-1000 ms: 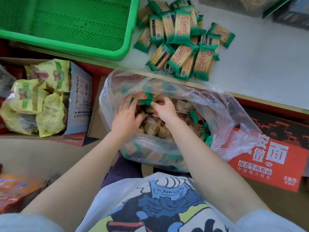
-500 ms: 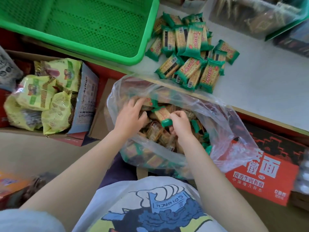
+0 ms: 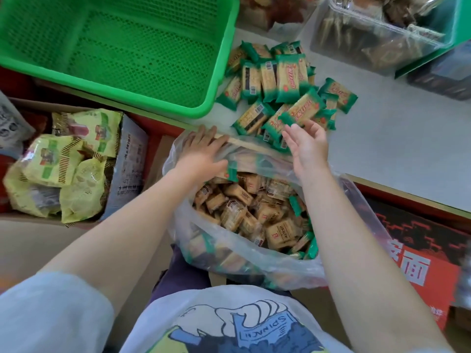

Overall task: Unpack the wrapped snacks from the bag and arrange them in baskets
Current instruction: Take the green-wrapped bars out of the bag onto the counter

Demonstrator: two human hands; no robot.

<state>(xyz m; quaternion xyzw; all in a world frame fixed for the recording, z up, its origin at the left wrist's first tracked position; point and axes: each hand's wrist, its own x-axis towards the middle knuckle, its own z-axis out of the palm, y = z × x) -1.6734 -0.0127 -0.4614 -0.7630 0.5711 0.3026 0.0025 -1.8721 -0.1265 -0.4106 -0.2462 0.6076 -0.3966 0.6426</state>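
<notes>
A clear plastic bag [image 3: 254, 261] full of tan, green-ended wrapped snacks [image 3: 257, 212] sits in front of me, below the table edge. A pile of the same snacks [image 3: 275, 82] lies on the grey table [image 3: 397, 154], right of the empty green basket [image 3: 224, 72]. My right hand [image 3: 309, 146] is palm up with relaxed fingers at the near side of the pile. One snack [image 3: 303, 108] lies just past its fingertips. My left hand [image 3: 201, 149] lies with straight fingers over the bag's far rim. A green packet end [image 3: 231, 172] shows beside its thumb.
A cardboard box of yellow-green snack bags [image 3: 63, 164] stands at the left. Clear containers of other snacks [image 3: 377, 29] sit at the back right of the table. A red printed carton [image 3: 418, 261] lies under the table edge at the right.
Both hands have come up out of the bag. The right hand carried a snack to the pile and opened. The left hand moved to the bag's far rim.
</notes>
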